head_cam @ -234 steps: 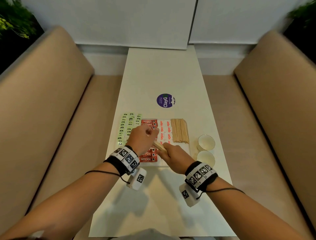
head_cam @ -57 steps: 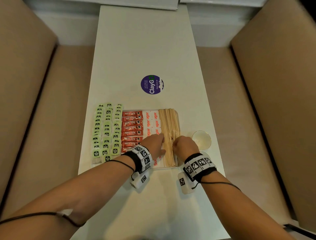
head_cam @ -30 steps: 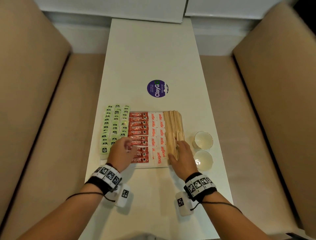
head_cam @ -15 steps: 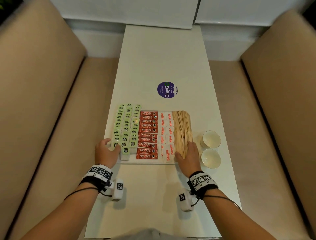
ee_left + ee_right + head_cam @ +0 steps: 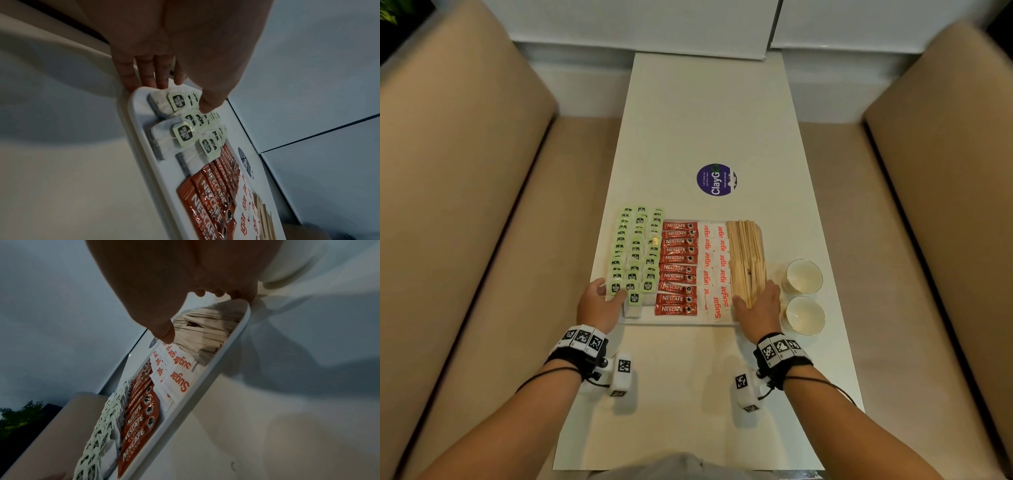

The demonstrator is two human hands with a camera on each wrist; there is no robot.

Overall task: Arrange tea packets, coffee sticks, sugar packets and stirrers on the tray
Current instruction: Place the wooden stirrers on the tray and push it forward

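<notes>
A white tray lies on the table and holds rows of green-tagged tea packets, red coffee sticks, white sugar packets and wooden stirrers. My left hand grips the tray's near-left corner. In the left wrist view its fingers lie outside the rim and the thumb sits over the tea packets. My right hand grips the near-right corner, with fingers curled round the rim and the thumb above the sugar packets.
Two small white cups stand just right of the tray, close to my right hand. A round purple sticker lies beyond the tray. Beige sofa seats flank the narrow white table.
Over the last second my left hand left the coffee sticks and went to the tray's near-left corner. My right hand slid off the stirrers to the near-right corner.
</notes>
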